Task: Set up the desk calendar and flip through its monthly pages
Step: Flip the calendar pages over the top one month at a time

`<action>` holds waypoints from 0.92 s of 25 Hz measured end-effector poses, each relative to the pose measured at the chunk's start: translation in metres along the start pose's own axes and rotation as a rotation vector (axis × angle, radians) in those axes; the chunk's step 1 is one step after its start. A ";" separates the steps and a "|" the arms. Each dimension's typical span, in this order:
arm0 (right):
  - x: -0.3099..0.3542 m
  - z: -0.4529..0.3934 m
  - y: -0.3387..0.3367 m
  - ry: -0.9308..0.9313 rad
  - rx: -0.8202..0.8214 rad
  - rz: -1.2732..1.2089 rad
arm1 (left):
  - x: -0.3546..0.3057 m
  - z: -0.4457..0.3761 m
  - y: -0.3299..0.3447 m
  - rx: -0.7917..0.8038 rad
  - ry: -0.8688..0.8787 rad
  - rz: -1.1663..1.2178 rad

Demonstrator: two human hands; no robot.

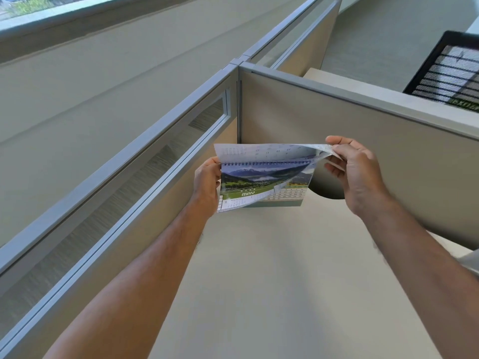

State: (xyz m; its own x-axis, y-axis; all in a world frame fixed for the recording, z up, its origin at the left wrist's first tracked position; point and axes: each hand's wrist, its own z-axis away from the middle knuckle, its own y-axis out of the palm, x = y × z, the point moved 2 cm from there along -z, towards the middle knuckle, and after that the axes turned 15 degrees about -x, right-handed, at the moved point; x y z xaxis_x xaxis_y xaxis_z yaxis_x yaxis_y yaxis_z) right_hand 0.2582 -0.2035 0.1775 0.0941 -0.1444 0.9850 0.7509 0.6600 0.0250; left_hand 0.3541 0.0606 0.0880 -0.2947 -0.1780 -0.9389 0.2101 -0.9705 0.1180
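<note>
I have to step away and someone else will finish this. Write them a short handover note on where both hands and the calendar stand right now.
Left hand: grips the left edge of the desk calendar, steadying it.
Right hand: fingers pinch the corner of a page lifted over the spiral binding.
Calendar: standing on the desk in the corner by the partition. The MAY page faces you, its lower right corner curled, with another month's grid showing beneath.
Done: calendar set up, flipping under way.
Left: drop the lifted page behind, then go on through the remaining months.
</note>
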 end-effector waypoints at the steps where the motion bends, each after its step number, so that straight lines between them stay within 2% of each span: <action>1: 0.000 -0.002 0.002 -0.002 -0.015 0.008 | 0.002 -0.001 0.000 0.013 -0.001 0.004; 5: -0.005 -0.003 0.006 -0.031 -0.030 0.050 | 0.006 -0.003 0.000 0.004 -0.005 0.016; 9: -0.010 -0.006 0.015 -0.023 0.044 0.007 | 0.005 -0.005 0.002 -0.041 0.039 -0.059; 14: -0.024 -0.013 0.026 -0.043 0.116 0.023 | 0.011 -0.007 0.001 -0.064 0.062 -0.006; 19: -0.054 -0.022 0.023 -0.275 0.127 0.398 | 0.008 -0.003 0.005 -0.108 0.049 -0.003; 23: -0.069 -0.023 0.019 -0.423 0.106 0.508 | 0.004 -0.002 0.008 -0.168 -0.010 0.010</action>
State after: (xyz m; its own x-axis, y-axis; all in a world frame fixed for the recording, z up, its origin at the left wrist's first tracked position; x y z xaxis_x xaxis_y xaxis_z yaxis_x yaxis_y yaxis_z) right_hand 0.2810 -0.1979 0.1060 0.1385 0.4904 0.8604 0.6108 0.6416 -0.4640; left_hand 0.3561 0.0522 0.0846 -0.3011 -0.1903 -0.9344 0.3661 -0.9279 0.0710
